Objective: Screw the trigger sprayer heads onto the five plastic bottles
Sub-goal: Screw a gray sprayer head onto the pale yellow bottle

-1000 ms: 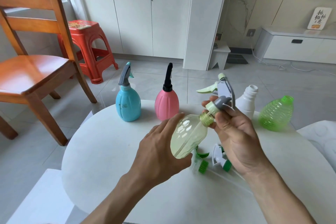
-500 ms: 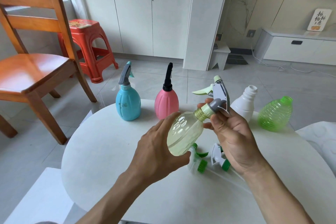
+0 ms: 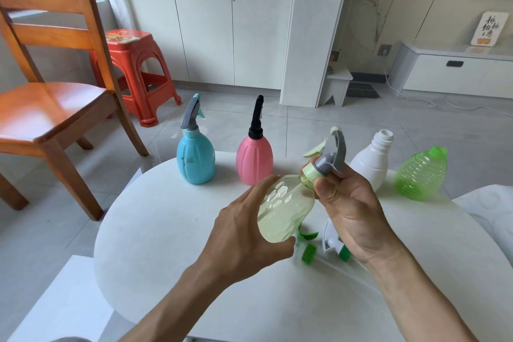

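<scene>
Two hands work above the round white table (image 3: 155,244): the left hand (image 3: 244,239) grips the pale yellow bottle (image 3: 286,211), held tilted, and the right hand (image 3: 352,211) pinches the collar of its grey sprayer head (image 3: 331,155). Under them lie two loose sprayer heads (image 3: 319,247). Farther stand the blue bottle (image 3: 195,158) and pink bottle (image 3: 254,161), both capped, and the white bottle (image 3: 370,161) and green bottle (image 3: 419,175), both uncapped.

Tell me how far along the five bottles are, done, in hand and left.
Done: the blue bottle and pink bottle stand with sprayers on. In hand: the left hand holds the pale yellow bottle while the right hand grips the grey sprayer head at its neck. Left: the white bottle and green bottle have open necks; two loose sprayer heads lie on the table.
</scene>
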Demonstrator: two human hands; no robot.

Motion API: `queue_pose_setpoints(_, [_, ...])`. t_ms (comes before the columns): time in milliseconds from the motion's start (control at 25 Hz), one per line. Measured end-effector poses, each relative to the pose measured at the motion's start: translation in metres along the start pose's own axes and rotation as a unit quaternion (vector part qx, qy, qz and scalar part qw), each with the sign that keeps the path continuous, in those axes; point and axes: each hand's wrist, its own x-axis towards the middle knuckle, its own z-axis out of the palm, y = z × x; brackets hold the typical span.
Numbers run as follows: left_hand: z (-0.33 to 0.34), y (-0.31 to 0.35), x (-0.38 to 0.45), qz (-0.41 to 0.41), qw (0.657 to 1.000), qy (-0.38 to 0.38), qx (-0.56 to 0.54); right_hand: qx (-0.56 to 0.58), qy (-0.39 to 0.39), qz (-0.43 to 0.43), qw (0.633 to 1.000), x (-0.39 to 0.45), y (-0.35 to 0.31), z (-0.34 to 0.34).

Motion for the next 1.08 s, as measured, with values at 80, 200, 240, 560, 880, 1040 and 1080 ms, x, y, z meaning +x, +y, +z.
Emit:
queue_pose_setpoints(80, [0.002,0.001,0.001,-0.001,1.0,0.003,-0.004,0.033,0.014,-0.006,0.999,0.001,0.003,0.007])
queue_pose_setpoints(200, [0.004,0.001,0.003,-0.006,1.0,0.011,-0.01,0.085,0.037,-0.002,0.996,0.001,0.011,0.018])
queue_pose_setpoints(240, [0.004,0.001,0.004,-0.007,1.0,0.012,-0.012,0.102,0.042,0.005,0.994,0.001,0.012,0.02])
queue_pose_setpoints(560, [0.011,0.004,0.007,-0.024,0.997,0.015,-0.066,0.112,0.056,0.022,0.992,0.0,0.005,0.029])
queue_pose_setpoints(880, [0.01,0.004,0.007,-0.011,0.994,-0.006,-0.108,0.166,0.05,0.027,0.985,-0.003,0.006,0.035])
queue_pose_setpoints(1040, [0.009,0.004,0.007,-0.01,0.996,-0.007,-0.094,0.18,0.047,0.045,0.981,-0.003,0.007,0.033])
queue_pose_setpoints(1080, [0.009,0.004,0.007,-0.01,0.996,-0.008,-0.093,0.176,0.053,0.047,0.982,-0.003,0.008,0.033])
